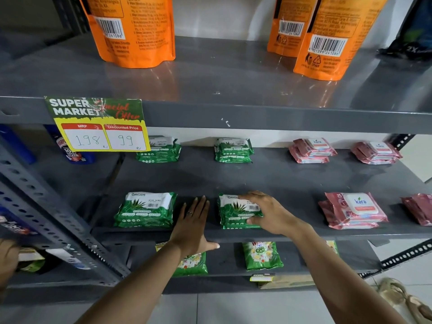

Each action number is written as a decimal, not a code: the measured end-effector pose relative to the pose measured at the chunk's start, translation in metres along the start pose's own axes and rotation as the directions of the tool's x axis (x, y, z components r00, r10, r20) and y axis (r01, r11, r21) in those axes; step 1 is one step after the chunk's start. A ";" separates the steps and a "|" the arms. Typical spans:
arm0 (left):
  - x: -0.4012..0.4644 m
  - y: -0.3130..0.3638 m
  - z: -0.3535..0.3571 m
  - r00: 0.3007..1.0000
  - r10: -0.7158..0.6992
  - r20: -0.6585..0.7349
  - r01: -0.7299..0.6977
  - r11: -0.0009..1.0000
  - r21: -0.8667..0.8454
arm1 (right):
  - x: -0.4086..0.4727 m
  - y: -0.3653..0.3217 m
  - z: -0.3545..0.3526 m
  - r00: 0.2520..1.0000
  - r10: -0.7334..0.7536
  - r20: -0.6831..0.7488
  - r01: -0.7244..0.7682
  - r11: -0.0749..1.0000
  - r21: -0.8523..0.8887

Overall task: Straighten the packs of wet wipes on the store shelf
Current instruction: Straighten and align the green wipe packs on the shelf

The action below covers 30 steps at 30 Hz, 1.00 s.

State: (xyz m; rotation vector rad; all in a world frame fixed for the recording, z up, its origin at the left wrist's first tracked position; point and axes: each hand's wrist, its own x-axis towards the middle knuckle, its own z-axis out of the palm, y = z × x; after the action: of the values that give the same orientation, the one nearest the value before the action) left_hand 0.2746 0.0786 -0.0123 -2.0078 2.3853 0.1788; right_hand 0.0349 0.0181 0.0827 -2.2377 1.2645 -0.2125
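On the grey middle shelf (280, 178) lie stacks of wet wipes. My right hand (268, 212) grips the front green Origami stack (236, 213) from its right side, fingers over the top pack and thumb at its front edge. My left hand (192, 223) lies flat and open on the shelf between that stack and the front left green stack (146, 210), holding nothing. Two more green stacks (160, 149) (233, 149) sit at the back. Pink Kara stacks are at the front right (353, 211), the far right edge (418, 208) and the back (312, 150) (376, 152).
Orange pouches (133, 31) (327, 38) stand on the upper shelf. A price sign (100, 125) hangs from its front lip. Blue bottles (72, 148) stand at the left. Green detergent bags (261, 254) lie on the lower shelf. Another person's hand (8, 256) shows at the left edge.
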 end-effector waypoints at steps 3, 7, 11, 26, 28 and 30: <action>0.000 0.000 0.000 1.000 0.000 -0.002 0.000 1.000 0.001 | 0.000 0.000 0.001 1.000 0.007 -0.009 -0.007 1.000 0.000; 0.000 -0.001 0.001 1.000 0.000 -0.012 0.000 1.000 -0.006 | -0.001 -0.001 0.000 1.000 0.007 -0.006 -0.007 1.000 -0.007; -0.001 0.001 0.000 1.000 -0.004 -0.007 0.004 1.000 -0.012 | 0.000 -0.001 0.000 1.000 0.006 -0.017 -0.005 1.000 0.010; -0.001 0.002 -0.002 1.000 -0.012 -0.005 0.012 1.000 -0.024 | -0.002 0.000 -0.003 1.000 -0.009 0.013 0.008 1.000 0.010; -0.002 0.002 -0.001 1.000 -0.013 -0.004 0.012 1.000 -0.018 | -0.001 0.001 -0.003 1.000 -0.011 0.019 0.010 1.000 0.005; -0.002 0.002 -0.001 1.000 -0.014 -0.001 0.014 1.000 -0.018 | 0.000 0.002 -0.003 1.000 -0.012 0.019 0.012 1.000 0.002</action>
State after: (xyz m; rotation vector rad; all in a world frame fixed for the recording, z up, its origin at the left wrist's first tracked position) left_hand 0.2731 0.0805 -0.0106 -2.0323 2.3782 0.2004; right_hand 0.0321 0.0166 0.0838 -2.2416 1.2404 -0.1964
